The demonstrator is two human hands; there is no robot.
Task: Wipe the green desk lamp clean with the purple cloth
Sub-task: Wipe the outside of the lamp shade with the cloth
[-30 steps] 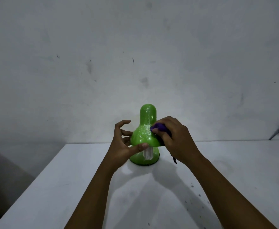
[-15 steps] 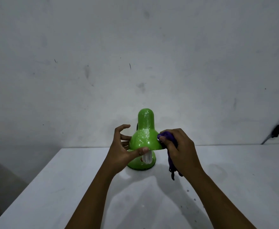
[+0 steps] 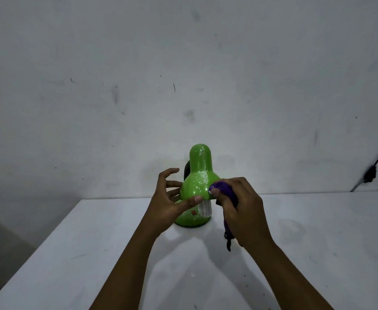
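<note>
White table (image 3: 94, 253) w/ green lamp (image 3: 200, 173): L hand (image 3: 167, 204) gripping shade rim, R hand (image 3: 239, 209) clutching purple cloth (image 3: 225, 189) against shade.

One lamp (image 3: 198, 175), one cloth (image 3: 227, 191), two hands.

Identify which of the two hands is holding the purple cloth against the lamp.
The right hand: its fingers grip the purple cloth against the green lamp's shade. The left hand holds no cloth, only steadying the shade's rim with its thumb.

Two bare forearms, no sleeves (nothing worn), hands (image 3: 239, 206) unadorned
</note>
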